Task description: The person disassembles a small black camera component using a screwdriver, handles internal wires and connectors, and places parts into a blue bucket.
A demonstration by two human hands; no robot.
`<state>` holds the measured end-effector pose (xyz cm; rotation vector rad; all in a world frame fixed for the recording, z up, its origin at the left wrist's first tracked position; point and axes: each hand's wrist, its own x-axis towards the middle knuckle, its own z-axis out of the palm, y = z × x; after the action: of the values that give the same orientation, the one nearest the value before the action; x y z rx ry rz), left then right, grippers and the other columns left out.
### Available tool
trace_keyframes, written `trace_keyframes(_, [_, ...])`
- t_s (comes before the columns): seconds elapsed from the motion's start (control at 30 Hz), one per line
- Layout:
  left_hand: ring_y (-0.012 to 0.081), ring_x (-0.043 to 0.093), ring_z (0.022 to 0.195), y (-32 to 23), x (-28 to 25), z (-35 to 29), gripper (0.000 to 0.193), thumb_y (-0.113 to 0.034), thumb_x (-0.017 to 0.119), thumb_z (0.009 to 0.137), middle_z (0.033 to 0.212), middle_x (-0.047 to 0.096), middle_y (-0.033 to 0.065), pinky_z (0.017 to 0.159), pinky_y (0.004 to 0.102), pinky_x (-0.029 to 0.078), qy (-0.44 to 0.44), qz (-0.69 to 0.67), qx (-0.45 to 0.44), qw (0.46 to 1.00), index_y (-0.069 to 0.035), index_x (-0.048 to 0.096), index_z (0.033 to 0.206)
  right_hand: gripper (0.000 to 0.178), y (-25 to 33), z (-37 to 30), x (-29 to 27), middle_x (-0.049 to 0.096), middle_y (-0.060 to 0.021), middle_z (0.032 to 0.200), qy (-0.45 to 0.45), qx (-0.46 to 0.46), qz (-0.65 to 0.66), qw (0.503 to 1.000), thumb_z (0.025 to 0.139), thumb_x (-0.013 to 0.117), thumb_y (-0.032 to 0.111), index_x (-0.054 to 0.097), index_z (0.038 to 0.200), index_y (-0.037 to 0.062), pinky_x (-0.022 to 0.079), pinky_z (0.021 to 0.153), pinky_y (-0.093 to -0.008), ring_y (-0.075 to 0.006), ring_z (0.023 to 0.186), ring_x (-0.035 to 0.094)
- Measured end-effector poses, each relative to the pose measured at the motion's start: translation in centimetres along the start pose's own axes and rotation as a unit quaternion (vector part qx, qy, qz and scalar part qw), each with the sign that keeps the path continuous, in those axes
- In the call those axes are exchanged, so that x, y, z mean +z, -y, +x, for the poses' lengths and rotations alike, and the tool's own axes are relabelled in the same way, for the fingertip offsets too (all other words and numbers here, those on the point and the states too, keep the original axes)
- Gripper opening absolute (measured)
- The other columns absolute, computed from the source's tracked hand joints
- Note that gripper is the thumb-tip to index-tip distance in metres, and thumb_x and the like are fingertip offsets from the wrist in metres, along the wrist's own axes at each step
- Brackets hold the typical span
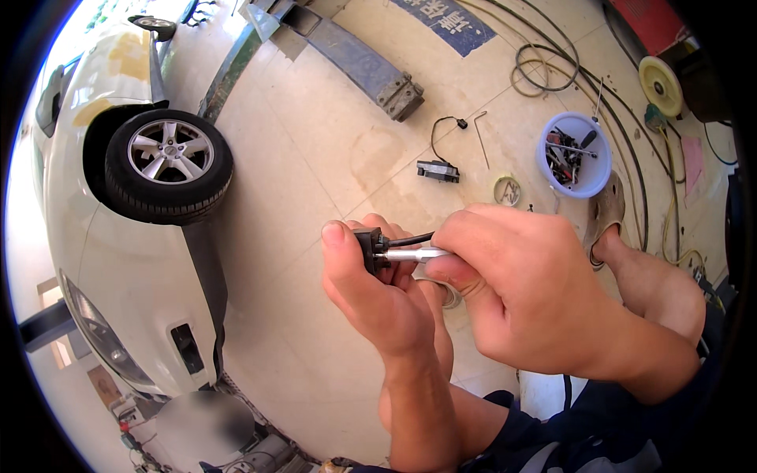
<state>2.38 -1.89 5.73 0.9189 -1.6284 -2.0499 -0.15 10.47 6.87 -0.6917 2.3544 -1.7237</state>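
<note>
My left hand [382, 309] is closed around a small black plastic part [365, 247], pinched between thumb and fingers; much of the part is hidden. A black cable [412, 239] runs from it toward my right hand [524, 292]. That hand grips a silver screwdriver [408, 255], and its tip meets the side of the black part facing right. Past my hands, a black module [438, 170] with a short lead and plug lies on the floor. Beside it are a thin bent metal rod [482, 140] and a tape roll [497, 191] with small pieces inside its ring.
A pale purple bowl [579, 188] of tools and hardware stands by my foot [606, 206] at right. Hoses [623, 118] snake along the floor there. At left is a white car [130, 260] with its wheel [169, 167]; a metal lift arm [355, 59] extends at the top.
</note>
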Motion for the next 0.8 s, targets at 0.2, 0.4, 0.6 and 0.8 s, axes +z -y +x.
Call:
trace_keyframes(0.2, [0.0058, 0.029, 0.048, 0.3, 0.7, -0.4, 0.046, -0.045, 0.042, 0.095, 0.057, 0.034, -0.0025, 0.044, 0.0215, 0.023, -0.059, -0.034, -0.026, 0.997, -0.012, 0.033, 0.066, 0.014, 0.6, 0.9, -0.4, 0.063, -0.0041, 0.068, -0.018, 0.175, 0.33, 0.927, 0.088, 0.065, 0.009, 0.055, 0.093, 0.0009, 0.042, 0.047, -0.0187, -0.0056, 0.058, 0.057])
trace_keyframes(0.4, [0.0054, 0.031, 0.048, 0.8, 0.8, -0.2, 0.046, -0.046, 0.041, 0.095, 0.056, 0.035, -0.0021, 0.044, 0.0212, 0.026, -0.06, -0.076, -0.01, 0.995, -0.012, 0.032, 0.065, 0.015, 1.1, 1.8, -0.8, 0.062, -0.0038, 0.075, -0.006, 0.232, 0.388, 0.892, 0.089, 0.063, 0.006, 0.05, 0.095, 0.0013, 0.042, 0.052, -0.0173, -0.0051, 0.061, 0.056])
trace_keyframes(0.6, [0.0054, 0.031, 0.047, 0.5, 0.9, -0.3, 0.047, -0.046, 0.042, 0.095, 0.054, 0.037, -0.0019, 0.043, 0.0216, 0.026, -0.076, -0.076, -0.057, 0.993, -0.012, 0.032, 0.065, 0.016, 0.1, 1.1, -0.3, 0.062, -0.0037, 0.079, -0.002, 0.137, 0.321, 0.937, 0.088, 0.062, 0.003, 0.049, 0.097, 0.0006, 0.044, 0.065, -0.0206, -0.0062, 0.071, 0.057])
trace_keyframes(0.8, [0.006, 0.03, 0.048, 0.2, 1.0, -0.5, 0.044, -0.043, 0.042, 0.095, 0.055, 0.036, -0.0013, 0.044, 0.0222, 0.025, -0.043, -0.046, -0.022, 0.998, -0.012, 0.032, 0.065, 0.014, 0.2, 1.4, -0.8, 0.058, -0.0002, 0.071, 0.028, 0.19, 0.331, 0.924, 0.092, 0.06, 0.014, 0.058, 0.092, -0.0008, 0.041, 0.059, -0.0205, -0.0048, 0.068, 0.053])
